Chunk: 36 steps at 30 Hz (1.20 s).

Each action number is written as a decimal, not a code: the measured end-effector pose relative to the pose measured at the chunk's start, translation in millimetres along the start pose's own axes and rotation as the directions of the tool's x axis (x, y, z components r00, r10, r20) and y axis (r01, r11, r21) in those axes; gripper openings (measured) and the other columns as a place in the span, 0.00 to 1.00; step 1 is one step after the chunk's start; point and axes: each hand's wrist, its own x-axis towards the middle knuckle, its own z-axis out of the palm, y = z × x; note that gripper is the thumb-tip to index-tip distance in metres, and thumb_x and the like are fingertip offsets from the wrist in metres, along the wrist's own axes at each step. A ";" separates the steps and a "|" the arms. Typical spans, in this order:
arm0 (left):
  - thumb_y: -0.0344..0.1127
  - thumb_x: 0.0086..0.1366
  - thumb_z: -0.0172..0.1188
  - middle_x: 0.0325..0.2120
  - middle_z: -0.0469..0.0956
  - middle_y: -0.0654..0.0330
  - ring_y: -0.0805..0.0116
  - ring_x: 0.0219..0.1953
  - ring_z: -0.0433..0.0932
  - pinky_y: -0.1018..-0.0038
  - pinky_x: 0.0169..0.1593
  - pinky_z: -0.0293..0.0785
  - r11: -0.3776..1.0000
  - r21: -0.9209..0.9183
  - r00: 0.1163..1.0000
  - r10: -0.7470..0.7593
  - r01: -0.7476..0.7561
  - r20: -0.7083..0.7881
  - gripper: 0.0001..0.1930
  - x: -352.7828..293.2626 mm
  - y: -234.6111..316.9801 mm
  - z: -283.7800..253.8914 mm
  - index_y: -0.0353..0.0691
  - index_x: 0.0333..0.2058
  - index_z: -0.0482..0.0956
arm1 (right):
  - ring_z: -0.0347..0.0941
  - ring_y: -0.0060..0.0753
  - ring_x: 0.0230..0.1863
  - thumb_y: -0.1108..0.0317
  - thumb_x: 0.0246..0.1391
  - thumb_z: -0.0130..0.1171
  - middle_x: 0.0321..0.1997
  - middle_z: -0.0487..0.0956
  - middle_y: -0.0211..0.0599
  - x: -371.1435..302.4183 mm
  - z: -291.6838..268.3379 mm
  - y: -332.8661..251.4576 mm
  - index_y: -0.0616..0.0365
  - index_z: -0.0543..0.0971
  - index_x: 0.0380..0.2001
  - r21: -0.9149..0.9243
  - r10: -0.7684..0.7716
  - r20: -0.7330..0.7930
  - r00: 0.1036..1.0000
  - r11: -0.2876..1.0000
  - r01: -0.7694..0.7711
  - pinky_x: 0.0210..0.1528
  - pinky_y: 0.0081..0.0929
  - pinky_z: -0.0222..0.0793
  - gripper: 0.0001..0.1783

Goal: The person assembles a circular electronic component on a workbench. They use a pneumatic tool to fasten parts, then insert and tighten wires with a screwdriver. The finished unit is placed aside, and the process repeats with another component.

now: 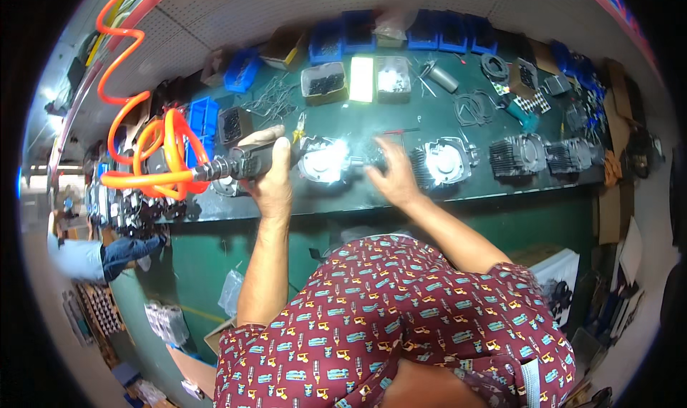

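Observation:
My left hand [273, 172] is wrapped round a black air tool [250, 162], which joins an orange coiled hose [154, 179] on its left side. Just right of the tool a finned metal engine casting [322, 162] lies on the bench, its pale face brightly lit. My right hand [395, 175] reaches over the bench to the right of that casting, thumb and forefinger apart. A blurred grey patch lies by its fingertips, and I cannot make out what it is. Beyond this hand sits a second casting [445, 163] with a round, light face.
More finned castings [518, 155] stand along the right front edge. Blue bins [326, 41] and boxes of small parts [323, 83] line the back of the green bench [343, 122]. Nearby are yellow-handled pliers [299, 127], a red-handled tool [398, 131] and a teal power tool [521, 114]. Another person [107, 258] is far left.

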 end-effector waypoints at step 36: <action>0.17 0.60 0.63 0.37 0.80 0.63 0.76 0.39 0.78 0.78 0.43 0.76 0.960 0.080 0.832 -0.274 0.269 0.482 0.11 44.9 -34.7 24.1 0.37 0.40 0.76 | 0.64 0.60 0.67 0.59 0.56 0.61 0.66 0.69 0.59 13.3 71.1 17.6 0.66 0.64 0.65 -0.004 0.122 0.138 0.983 0.992 -0.122 0.69 0.45 0.60 0.38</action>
